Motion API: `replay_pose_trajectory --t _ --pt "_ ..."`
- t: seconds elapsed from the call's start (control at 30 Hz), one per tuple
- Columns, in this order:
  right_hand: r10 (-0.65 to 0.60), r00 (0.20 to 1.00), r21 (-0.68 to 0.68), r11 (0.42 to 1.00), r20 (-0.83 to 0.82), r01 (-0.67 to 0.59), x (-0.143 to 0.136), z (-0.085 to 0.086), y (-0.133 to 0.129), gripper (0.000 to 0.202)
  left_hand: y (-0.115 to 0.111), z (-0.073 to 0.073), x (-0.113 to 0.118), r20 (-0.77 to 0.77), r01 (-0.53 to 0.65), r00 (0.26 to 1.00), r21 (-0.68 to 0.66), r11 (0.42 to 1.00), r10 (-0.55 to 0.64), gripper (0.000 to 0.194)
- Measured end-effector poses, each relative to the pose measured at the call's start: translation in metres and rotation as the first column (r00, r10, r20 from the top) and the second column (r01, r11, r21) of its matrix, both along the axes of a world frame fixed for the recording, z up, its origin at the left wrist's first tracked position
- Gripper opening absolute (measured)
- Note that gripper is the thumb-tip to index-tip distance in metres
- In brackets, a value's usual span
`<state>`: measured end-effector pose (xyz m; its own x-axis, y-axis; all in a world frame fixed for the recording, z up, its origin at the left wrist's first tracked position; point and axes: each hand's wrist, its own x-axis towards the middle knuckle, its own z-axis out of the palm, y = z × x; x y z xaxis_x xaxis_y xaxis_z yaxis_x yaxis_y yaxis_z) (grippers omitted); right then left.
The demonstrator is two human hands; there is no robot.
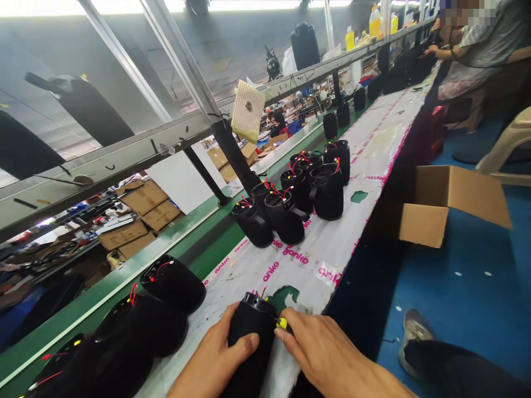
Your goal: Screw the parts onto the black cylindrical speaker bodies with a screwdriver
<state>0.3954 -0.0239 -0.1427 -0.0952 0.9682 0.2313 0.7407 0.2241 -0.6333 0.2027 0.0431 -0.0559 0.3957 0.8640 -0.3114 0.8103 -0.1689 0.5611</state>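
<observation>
A black cylindrical speaker body (251,348) leans in front of me, its open top end facing away and a red wire (264,291) standing out of it. My left hand (222,354) is wrapped around its left side, with the thumb across the front. At the rim on the right, my right hand (319,345) pinches a small bright yellow piece (282,323) with a dark part beside it. What kind of piece it is, I cannot make out. More black speaker bodies with red wires lie close by on the left, the nearest one (173,283) tilted.
Several more speaker bodies (327,190) stand farther along the bench, which is covered with printed white sheeting (269,271). A green strip (215,237) runs along its left. An open cardboard box (423,224) sits on the right. A seated person (481,55) works at the far end.
</observation>
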Motion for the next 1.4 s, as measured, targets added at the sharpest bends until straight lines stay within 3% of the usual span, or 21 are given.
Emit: replay_pose_trajectory --t 0.27,0.47,0.77,0.87,1.1,1.4 --pt "0.017 1.000 0.030 0.999 0.000 -0.017 0.000 -0.009 0.001 0.013 0.000 -0.001 -0.001 -0.011 0.009 1.000 0.004 1.000 -0.009 0.063" --pt "0.021 1.000 0.023 1.000 0.011 -0.022 0.001 -0.005 0.001 0.013 0.000 0.001 0.002 -0.014 0.025 1.000 0.013 1.000 -0.025 0.059" --pt "-0.008 0.991 0.111 0.994 0.130 -0.006 0.001 -0.011 0.003 0.011 -0.002 0.000 0.001 -0.091 0.041 0.995 0.038 0.998 -0.038 0.072" --pt "-0.021 0.984 0.123 0.992 0.177 -0.001 0.005 -0.005 0.002 0.009 -0.001 -0.001 0.001 -0.082 0.058 0.995 0.043 0.997 -0.055 0.071" --pt "0.032 0.966 -0.026 0.999 0.257 -0.026 0.008 0.021 0.004 0.009 0.003 0.000 0.005 -0.091 0.053 0.995 0.026 0.998 -0.050 0.066" --pt "0.044 0.951 -0.015 0.999 0.307 -0.041 0.007 0.032 0.011 0.005 0.006 -0.003 0.003 -0.174 0.012 0.985 0.022 1.000 -0.008 0.078"
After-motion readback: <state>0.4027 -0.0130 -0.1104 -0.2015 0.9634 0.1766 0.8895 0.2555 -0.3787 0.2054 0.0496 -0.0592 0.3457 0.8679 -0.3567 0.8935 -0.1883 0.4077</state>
